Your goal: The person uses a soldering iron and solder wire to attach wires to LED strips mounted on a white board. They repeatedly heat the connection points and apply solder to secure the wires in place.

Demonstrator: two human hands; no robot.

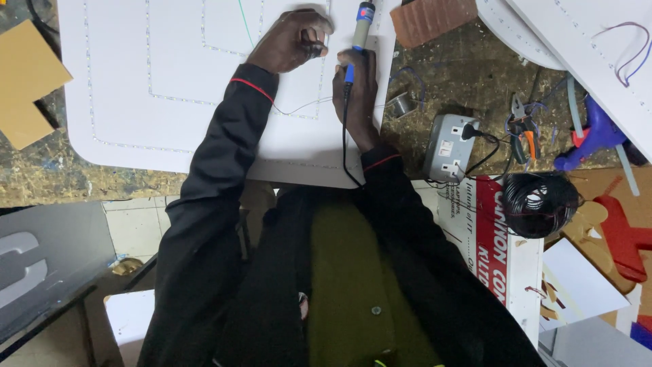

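You're mid-solder on the white panel (170, 102), the big board covering the bench from 9 to 12 o'clock, with dotted light strips running in nested outlines across it. Judging by the pose, you're working a joint at the panel's 12 o'clock edge, near the inner strip corner.

Right hand (356, 95) is closed around the soldering iron (360, 34), blue grip, held nearly upright; its black cord (344, 146) trails back toward you over the panel edge. I can't see the tip. Left hand (292, 42) is curled tight, fingers pinched on something small at the panel surface just left of the iron; too small to tell what. A thin wire (299, 107) runs across the panel between your wrists.

Next move, as I read it: a steady tip and the left pinch holding firm, since both hands sit almost touching.

Around you, largest first: a second white panel (584, 41) at 1–2 o'clock with loose purple wires; a red-and-white printed board (499, 245) at 4 o'clock; a coil of black wire (540, 204) on it; a grey socket box (448, 146) at 3 o'clock with a plug in it; a blue glue gun (591, 139); orange-handled pliers (523, 129); a brick-coloured block (431, 19) at 12–1 o'clock.

In the way: the iron's cord crosses your work area, and the socket box sits just beside your right forearm.
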